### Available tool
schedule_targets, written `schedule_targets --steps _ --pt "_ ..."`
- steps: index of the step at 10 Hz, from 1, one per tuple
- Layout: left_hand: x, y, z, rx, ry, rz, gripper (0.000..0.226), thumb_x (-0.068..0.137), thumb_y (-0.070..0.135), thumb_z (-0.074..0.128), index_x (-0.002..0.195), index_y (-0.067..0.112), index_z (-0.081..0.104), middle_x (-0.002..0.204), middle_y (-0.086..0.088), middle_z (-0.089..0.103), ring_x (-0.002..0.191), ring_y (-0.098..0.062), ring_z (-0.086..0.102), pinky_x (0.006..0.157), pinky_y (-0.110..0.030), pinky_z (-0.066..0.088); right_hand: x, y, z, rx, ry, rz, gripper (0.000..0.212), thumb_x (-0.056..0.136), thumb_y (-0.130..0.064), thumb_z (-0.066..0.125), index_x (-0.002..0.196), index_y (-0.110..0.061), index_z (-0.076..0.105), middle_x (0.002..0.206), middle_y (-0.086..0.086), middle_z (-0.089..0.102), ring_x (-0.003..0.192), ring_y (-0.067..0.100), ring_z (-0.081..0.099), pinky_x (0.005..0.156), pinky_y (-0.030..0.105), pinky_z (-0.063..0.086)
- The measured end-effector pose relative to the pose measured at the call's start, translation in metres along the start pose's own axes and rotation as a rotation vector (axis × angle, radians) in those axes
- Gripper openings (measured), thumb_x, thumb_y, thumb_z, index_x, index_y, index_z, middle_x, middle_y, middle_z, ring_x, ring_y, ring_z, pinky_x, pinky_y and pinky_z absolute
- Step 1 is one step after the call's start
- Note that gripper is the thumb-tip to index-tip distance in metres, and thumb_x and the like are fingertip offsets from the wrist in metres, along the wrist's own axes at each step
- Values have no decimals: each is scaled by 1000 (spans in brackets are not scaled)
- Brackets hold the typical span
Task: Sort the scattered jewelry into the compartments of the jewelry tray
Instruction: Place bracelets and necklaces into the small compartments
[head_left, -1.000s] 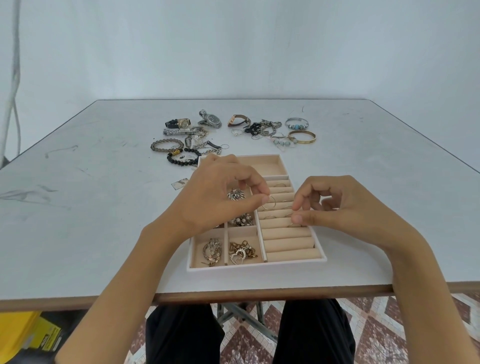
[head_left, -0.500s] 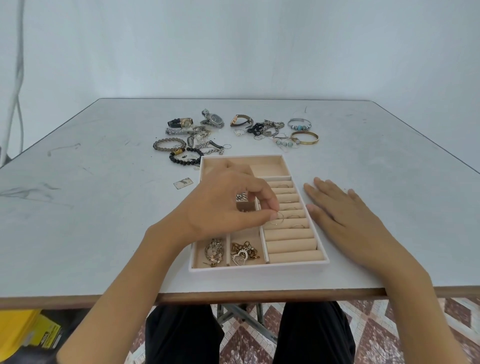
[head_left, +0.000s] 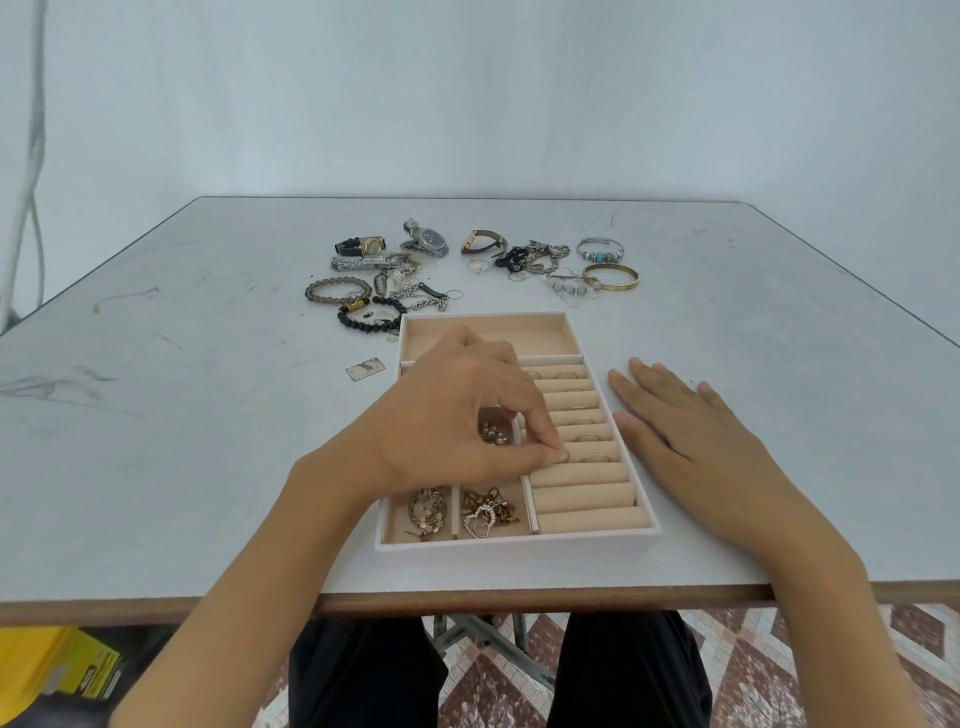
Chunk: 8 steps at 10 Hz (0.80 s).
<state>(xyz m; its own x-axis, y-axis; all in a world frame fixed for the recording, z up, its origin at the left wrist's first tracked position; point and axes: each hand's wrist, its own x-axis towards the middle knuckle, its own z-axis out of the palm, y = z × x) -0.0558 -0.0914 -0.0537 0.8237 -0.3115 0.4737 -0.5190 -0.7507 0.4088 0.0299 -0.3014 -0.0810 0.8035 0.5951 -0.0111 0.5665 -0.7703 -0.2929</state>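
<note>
Beige ring rolls (head_left: 587, 496) line the right side of the jewelry tray (head_left: 519, 543), and the left hand (head_left: 457, 415) has come down onto them. A second ago it held the thin ring (head_left: 563, 456) above the rolls; now thumb and forefinger pinch it at a groove partway along the row, left of a ring already seated there. The right hand (head_left: 691, 431), curled over the rolls a second ago, lies flat on the table (head_left: 208, 415) just beside the tray's right wall, fingers straight and holding nothing. This ring looks all but filed. I count at least five rings standing in the grooves, three small compartments (head_left: 453, 512) with pieces in them, and the long far compartment (head_left: 488, 335) bare. Beyond the tray wait three watches (head_left: 428, 241) and about five bracelets (head_left: 610, 276) among tangled chains (head_left: 540, 257).
</note>
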Motion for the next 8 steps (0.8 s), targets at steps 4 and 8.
schedule_targets --steps 4,8 --pt "-2 1 -4 31 -8 14 6 78 28 73 82 29 77 77 17 69 80 -6 55 79 -29 32 0 0 0 -2 1 0 52 100 -43 20 151 -35 12 159 -15 0 146 2 -5 119 29 -6" --pt "-2 0 -3 84 -38 53 11 82 38 68 82 32 78 69 15 64 78 -5 53 82 -26 29 0 1 0 13 5 -6 52 100 -44 20 151 -35 13 159 -15 1 146 1 -5 119 29 -6"
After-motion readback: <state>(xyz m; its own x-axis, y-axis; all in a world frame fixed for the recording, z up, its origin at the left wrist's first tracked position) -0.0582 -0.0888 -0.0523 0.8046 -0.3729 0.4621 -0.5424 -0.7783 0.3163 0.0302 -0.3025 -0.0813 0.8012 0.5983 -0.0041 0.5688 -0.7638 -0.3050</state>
